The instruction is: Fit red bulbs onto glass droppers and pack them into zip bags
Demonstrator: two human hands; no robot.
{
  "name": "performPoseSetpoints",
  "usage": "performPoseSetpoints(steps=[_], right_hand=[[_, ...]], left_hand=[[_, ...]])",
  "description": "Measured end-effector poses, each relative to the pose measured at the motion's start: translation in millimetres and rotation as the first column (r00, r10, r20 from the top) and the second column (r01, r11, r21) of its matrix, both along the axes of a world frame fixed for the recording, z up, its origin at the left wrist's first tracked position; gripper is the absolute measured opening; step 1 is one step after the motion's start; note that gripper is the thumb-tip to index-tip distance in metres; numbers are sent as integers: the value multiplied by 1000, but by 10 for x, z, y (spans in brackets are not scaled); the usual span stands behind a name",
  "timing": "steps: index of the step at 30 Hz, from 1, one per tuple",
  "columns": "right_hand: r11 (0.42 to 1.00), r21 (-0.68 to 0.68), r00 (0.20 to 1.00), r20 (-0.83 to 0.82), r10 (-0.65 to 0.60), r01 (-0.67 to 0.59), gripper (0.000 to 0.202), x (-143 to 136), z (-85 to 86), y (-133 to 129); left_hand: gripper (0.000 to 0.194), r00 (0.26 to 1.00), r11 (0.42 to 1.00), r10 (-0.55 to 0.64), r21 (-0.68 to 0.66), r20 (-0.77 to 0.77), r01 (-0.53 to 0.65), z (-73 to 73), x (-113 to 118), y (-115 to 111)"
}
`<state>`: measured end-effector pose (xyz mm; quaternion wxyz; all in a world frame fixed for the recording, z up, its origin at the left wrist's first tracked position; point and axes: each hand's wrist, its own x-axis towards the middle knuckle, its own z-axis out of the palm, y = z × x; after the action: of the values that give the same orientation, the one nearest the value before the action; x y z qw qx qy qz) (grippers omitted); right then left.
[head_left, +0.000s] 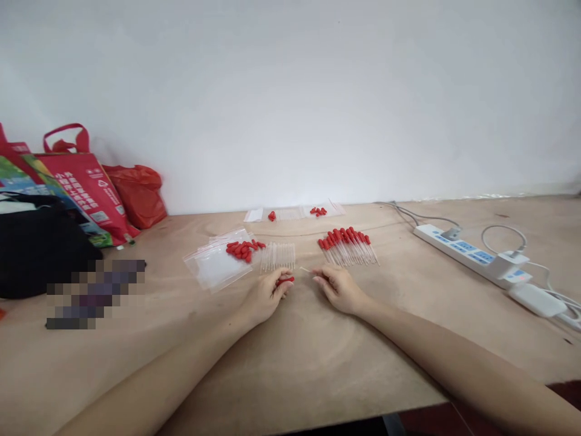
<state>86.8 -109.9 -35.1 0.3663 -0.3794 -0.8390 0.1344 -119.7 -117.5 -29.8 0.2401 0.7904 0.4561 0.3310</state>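
Both hands resting on a plywood table (290,363), close together near the middle. Left hand (265,298) curled, fingertips pinching a small red rubber bulb (285,280) just above the wood. Right hand (338,287) just beside it, fingers pressed together around a thin clear glass tube (305,269), tip poking out to the left toward the bulb. Bulb and tube near each other but apart.

Right behind the left hand: a row of bare clear tubes (278,255) lying side by side, and next to those a loose pile of red bulbs (244,249) sitting on clear zip bags (216,264). Behind the right hand: a neat row of finished droppers (348,245), red caps on, laid parallel. Further back by the wall, more clear bags (295,212) with a few red bits on top.

Off to the right, a white power strip (469,254) with plugs and cables. Far left, a red tote bag (86,181), a red plastic bag (138,194) and a black bag (40,242), well apart from the hands.
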Motion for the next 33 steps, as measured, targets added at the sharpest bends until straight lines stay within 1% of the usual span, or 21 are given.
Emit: performPoseSetpoints(steps=[3,6,12,19,25,29,33], right_hand=[[998,31,994,97,45,-48,15,-30,-1,2],[996,42,987,146,70,-76,16,-44,-7,12],[994,37,983,159,97,-104,17,-25,7,-3],[989,32,976,166,139,-146,20,0,16,21],[987,47,965,221,139,-153,20,20,11,60],[987,88,958,263,109,-137,22,15,32,58],[981,127,951,290,105,-147,24,-1,65,32]], left_hand=[[19,1000,999,-17,33,-17,17,-16,-20,1],[17,1000,999,-26,48,-17,27,-24,-31,6],[16,999,999,-31,41,-35,33,-24,-38,11],[19,991,994,-60,81,-121,70,46,-35,-37],[19,979,983,-106,128,-174,129,99,-18,-84],[19,976,977,-115,155,-186,145,82,-13,-88],[19,969,967,-120,195,-216,163,63,-11,-94]])
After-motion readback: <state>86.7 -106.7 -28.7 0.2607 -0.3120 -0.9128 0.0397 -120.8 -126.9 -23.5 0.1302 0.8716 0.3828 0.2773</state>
